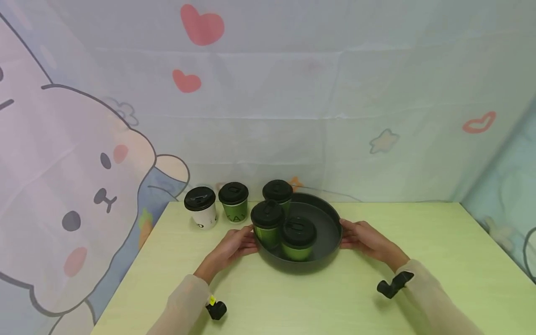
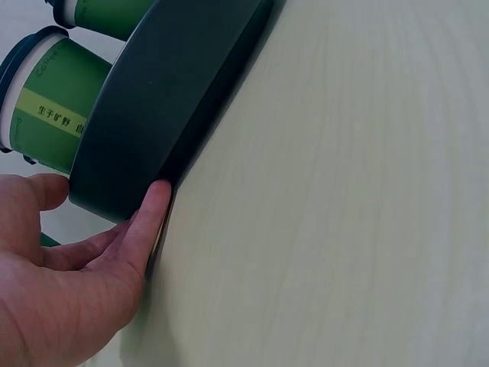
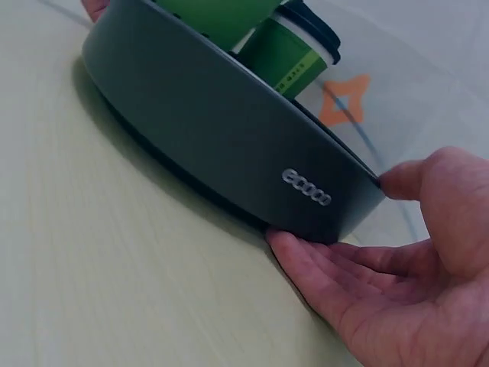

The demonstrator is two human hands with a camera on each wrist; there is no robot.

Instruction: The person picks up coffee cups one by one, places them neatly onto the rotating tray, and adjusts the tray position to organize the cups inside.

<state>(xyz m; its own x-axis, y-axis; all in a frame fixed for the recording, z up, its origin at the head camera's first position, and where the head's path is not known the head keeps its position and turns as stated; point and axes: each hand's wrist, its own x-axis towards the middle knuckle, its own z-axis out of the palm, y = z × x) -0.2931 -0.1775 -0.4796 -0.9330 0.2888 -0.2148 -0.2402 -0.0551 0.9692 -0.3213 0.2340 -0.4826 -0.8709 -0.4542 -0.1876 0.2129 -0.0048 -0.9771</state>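
A round dark grey tray (image 1: pixel 322 225) with "ecoco" on its side is gripped from both sides. My left hand (image 1: pixel 234 246) holds its left edge, thumb near the rim and fingers at the bottom edge. On the opposite side, my right hand (image 1: pixel 368 239) grips it likewise, thumb on the rim and fingertips beneath. Two green paper cups with black lids, a front cup (image 1: pixel 298 237) and a left cup (image 1: pixel 268 223), stand inside the tray. Another green cup (image 1: pixel 278 190) is at its back left; whether inside or behind, I cannot tell.
Left of the tray stand a white paper cup (image 1: pixel 201 209) and a green paper cup (image 1: pixel 233 202), both black-lidded. The pale table (image 1: pixel 301 302) meets a printed cloth (image 1: pixel 268 144) at its back edge. A dark cable (image 1: pixel 528 251) hangs at the far right.
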